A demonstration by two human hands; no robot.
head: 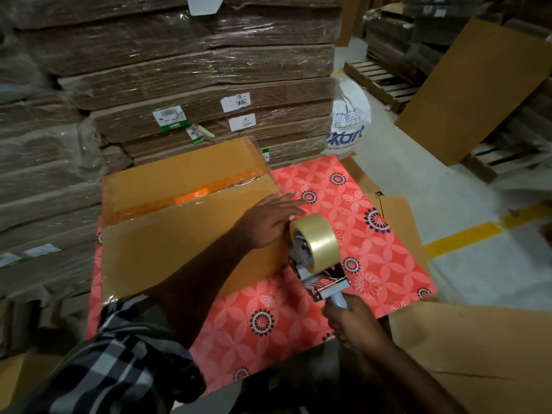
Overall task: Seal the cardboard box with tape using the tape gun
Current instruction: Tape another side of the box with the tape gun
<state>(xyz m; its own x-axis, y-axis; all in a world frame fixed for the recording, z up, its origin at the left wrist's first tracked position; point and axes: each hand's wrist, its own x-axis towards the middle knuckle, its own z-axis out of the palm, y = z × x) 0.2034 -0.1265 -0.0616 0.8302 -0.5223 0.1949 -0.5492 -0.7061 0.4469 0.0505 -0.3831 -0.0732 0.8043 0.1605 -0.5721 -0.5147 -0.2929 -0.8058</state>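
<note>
Stacked, shrink-wrapped bundles of flat cardboard (185, 70) filled the warehouse behind the cardboard box (191, 234), which lay on a red floral-patterned cloth (352, 210) covering the bench. Across the box's top the flap seam (191, 201) ran roughly left to right, with glossy clear tape already over its far-left stretch and a gap showing an orange patch near the middle. At the box's right end, the left hand (268, 222) lay flat and open, fingers spread, pressing the near flap down. Just off that same end, the right hand (355, 321) had its grip closed around the handle of the tape gun (316, 258), the clear roll touching the left hand's fingertips. From the gun, the seam lay up and to the left, so the coming pass would likely need to follow that long axis leftward.
</note>
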